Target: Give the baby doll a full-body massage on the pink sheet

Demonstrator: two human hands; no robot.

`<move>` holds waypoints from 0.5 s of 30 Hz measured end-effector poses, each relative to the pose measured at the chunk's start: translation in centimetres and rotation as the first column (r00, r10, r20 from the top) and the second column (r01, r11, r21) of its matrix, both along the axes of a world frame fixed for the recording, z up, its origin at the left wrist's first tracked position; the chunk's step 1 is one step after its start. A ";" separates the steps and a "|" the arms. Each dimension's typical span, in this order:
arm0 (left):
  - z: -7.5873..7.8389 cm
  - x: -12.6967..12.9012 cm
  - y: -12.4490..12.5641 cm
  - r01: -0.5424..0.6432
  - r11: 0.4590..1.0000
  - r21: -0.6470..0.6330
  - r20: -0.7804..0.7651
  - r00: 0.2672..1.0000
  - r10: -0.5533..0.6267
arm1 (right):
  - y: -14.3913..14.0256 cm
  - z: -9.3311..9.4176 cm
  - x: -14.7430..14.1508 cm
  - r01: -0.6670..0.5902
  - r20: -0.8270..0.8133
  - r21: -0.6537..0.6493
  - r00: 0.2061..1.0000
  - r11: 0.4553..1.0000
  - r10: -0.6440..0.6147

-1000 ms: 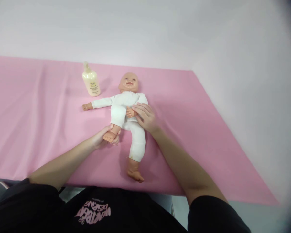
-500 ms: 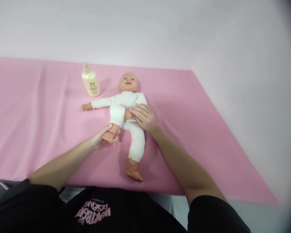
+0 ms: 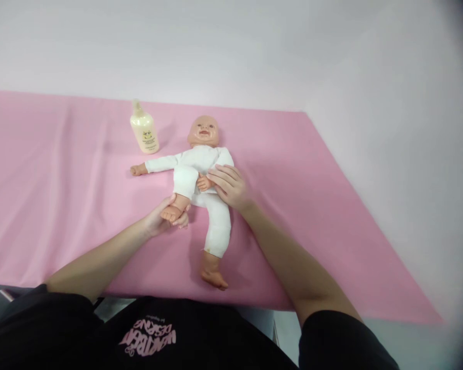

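My left hand [image 3: 162, 220] cupped round bare foot of plastic baby doll in white cloth suit [image 3: 200, 177] — fingers closed on it, that leg bent up. My right hand [image 3: 228, 186] flat on doll's belly, fingers loosely spread, beside doll's small hand. Doll on its back mid pink cloth-covered table [image 3: 332, 216]. Cream pump lotion bottle [image 3: 144, 128] upright near doll's head — apart from it.

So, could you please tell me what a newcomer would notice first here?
A baby doll in white lies face up mid-way across the pink cloth. The left hand grips its bent leg's bare foot; the right hand rests on its belly. A cream lotion bottle stands beyond.
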State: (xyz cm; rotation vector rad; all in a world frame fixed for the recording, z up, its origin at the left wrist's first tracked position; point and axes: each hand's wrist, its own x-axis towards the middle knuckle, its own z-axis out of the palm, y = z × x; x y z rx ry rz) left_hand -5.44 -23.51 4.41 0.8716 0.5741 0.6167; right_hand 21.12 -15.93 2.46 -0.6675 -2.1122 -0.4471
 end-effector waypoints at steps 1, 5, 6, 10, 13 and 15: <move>0.1 0.0 0.0 -0.001 1.000 0.001 0.005 1.000 0.001 | 0.0 0.0 0.1 -0.009 0.005 0.008 1.000 1.000 0.009; 0.0 0.2 -0.1 -0.015 1.000 0.004 0.016 1.000 0.015 | -0.1 0.3 0.3 0.004 0.077 0.000 0.997 1.000 -0.004; -0.2 0.3 -0.1 -0.021 1.000 0.004 0.022 1.000 0.021 | -0.1 0.3 0.4 0.013 0.093 0.000 0.996 1.000 -0.013; -0.5 0.4 -0.1 -0.039 0.999 0.007 0.031 0.999 0.039 | -0.1 0.3 0.5 0.001 0.109 0.020 0.994 1.000 -0.004; -0.3 0.4 -0.2 -0.027 0.999 0.020 0.014 1.000 0.027 | -0.2 0.4 0.4 -0.018 0.098 0.048 0.995 0.999 0.013; 0.0 0.4 -0.2 -0.026 0.999 0.023 0.003 1.000 0.026 | -0.2 0.4 0.4 -0.033 0.079 0.094 0.997 0.995 0.025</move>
